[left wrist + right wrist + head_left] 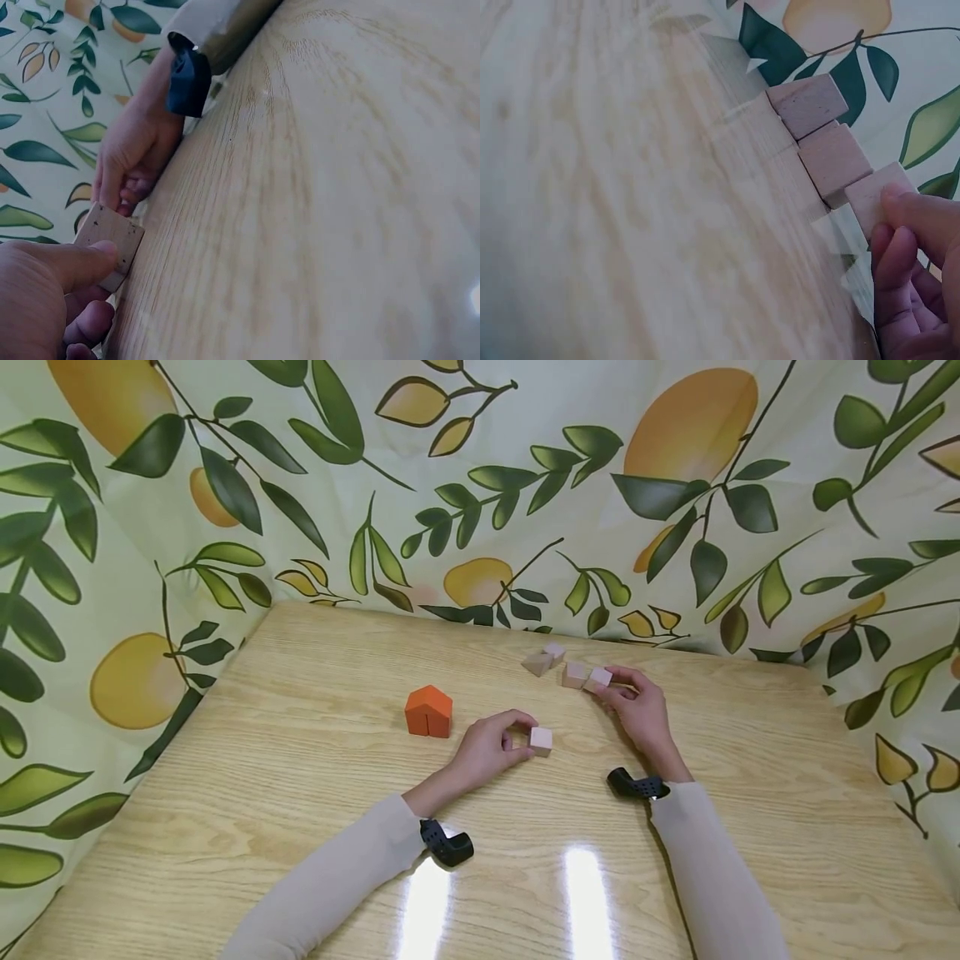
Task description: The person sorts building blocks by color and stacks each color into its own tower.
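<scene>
My left hand pinches a pale wooden cube between thumb and fingers over the middle of the table. In the left wrist view the thumb lies flat on one face of that wooden cube. Farther back and to the right, my right hand pinches another wooden cube. Just left of it stands a third wooden cube. The right wrist view shows the held cube at the end of a row with other wooden blocks.
Behind the row are a wooden triangular block and a further small wooden block. An orange house-shaped block stands left of my left hand. The wooden table meets a fruit-and-leaf patterned cloth at its back edge.
</scene>
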`<state>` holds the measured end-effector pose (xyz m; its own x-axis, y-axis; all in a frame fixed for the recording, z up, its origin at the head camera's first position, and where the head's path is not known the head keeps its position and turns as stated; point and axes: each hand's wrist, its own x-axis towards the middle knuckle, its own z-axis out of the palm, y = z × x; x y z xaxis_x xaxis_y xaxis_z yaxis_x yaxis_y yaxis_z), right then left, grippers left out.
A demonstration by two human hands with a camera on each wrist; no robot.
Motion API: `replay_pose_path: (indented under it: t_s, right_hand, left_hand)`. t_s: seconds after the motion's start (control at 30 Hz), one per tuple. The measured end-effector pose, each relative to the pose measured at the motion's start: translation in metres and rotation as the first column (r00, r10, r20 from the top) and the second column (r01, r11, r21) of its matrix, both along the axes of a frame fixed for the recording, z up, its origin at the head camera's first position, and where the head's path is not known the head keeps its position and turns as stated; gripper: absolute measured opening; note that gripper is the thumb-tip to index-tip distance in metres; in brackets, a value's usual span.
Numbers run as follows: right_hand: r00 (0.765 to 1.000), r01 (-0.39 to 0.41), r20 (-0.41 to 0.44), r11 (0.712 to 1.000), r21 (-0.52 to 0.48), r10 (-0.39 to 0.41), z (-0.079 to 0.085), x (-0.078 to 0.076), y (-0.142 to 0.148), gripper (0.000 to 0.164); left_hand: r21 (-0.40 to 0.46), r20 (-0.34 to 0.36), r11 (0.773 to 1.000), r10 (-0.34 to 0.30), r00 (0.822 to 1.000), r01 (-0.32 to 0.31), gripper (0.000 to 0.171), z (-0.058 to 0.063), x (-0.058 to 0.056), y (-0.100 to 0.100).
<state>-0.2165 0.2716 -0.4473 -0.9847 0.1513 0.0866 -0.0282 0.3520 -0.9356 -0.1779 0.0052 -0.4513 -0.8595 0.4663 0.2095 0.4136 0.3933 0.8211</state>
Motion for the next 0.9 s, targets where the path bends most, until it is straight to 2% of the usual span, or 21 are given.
replay_pose_path:
  t_s: [0.37,0.6,0.9]
  right_hand:
    - [0.998,-0.052,0.019,0.999,0.016,0.051,0.006,0.009,0.002,0.046]
    - [0.990,-0.138,0.008,0.990,0.016,0.137,0.021,0.017,-0.001,0.047]
    - [0.969,-0.237,0.071,0.971,-0.021,0.238,0.028,0.031,-0.006,0.046]
  left_hand:
    - [-0.007,0.006,1.000,0.000,1.000,0.000,0.037,0.001,0.001,0.000]
    - [-0.018,0.000,1.000,0.000,1.000,0.000,0.037,0.001,0.000,0.000]
    - [-0.027,0.015,1.000,-0.001,1.000,0.002,0.036,0.000,-0.002,0.000]
